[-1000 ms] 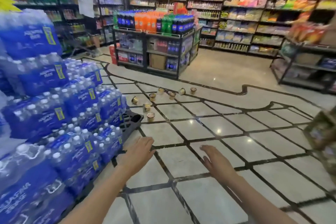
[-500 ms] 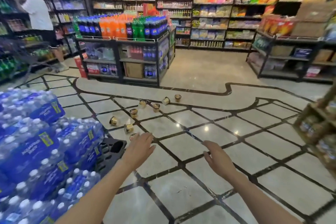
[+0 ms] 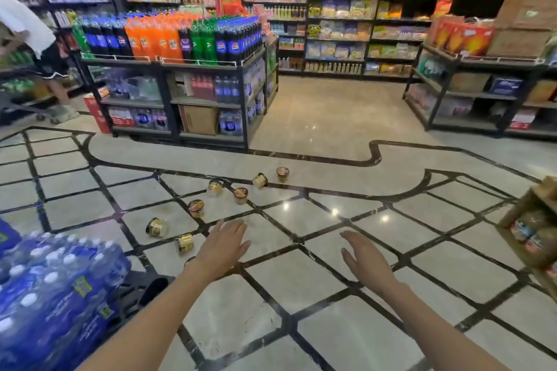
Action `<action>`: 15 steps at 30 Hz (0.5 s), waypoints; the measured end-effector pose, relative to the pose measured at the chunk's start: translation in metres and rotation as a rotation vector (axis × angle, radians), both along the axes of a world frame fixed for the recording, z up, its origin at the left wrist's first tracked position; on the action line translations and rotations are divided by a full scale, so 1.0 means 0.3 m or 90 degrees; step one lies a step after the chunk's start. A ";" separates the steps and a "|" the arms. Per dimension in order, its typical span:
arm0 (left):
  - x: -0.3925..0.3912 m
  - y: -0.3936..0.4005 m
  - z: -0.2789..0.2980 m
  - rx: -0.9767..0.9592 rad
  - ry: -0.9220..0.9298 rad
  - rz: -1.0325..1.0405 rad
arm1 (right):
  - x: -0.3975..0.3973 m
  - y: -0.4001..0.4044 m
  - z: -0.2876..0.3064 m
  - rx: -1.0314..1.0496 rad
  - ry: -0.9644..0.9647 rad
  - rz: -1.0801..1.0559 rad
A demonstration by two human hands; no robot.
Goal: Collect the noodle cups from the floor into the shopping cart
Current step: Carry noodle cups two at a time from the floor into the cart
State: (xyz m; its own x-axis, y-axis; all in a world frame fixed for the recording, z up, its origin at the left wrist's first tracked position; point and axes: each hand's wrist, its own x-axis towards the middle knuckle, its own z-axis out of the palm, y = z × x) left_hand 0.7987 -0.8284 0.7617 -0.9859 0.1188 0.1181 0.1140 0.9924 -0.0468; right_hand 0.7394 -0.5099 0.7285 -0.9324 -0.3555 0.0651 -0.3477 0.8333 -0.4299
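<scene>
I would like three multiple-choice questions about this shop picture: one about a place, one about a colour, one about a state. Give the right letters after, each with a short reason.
1. Where do the noodle cups lie?
A. on a shelf
B. scattered on the tiled floor
C. in a basket

2. What colour is the wrap on the packs of water bottles at lower left?
A. blue
B. red
C. yellow

3. What state are the left hand and the right hand in?
A. each grips a cup
B. both are fists
C. both are open and hold nothing

Answers:
1 B: the cups sit on the floor tiles, ahead of the hands.
2 A: the wrap around the bottles is blue.
3 C: the fingers are straight and no cup is in either hand.
</scene>
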 end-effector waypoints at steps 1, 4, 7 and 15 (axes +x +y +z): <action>-0.082 -0.004 0.013 -0.004 0.007 0.006 | -0.087 -0.003 0.012 0.006 0.002 0.006; -0.318 -0.023 0.047 0.005 0.030 0.018 | -0.350 -0.027 0.067 0.003 0.012 0.010; -0.518 -0.064 0.054 0.020 0.039 0.015 | -0.567 -0.084 0.113 -0.019 0.006 0.005; -1.118 -0.232 -0.033 -0.020 0.026 0.027 | -1.164 -0.262 0.052 0.027 0.007 0.024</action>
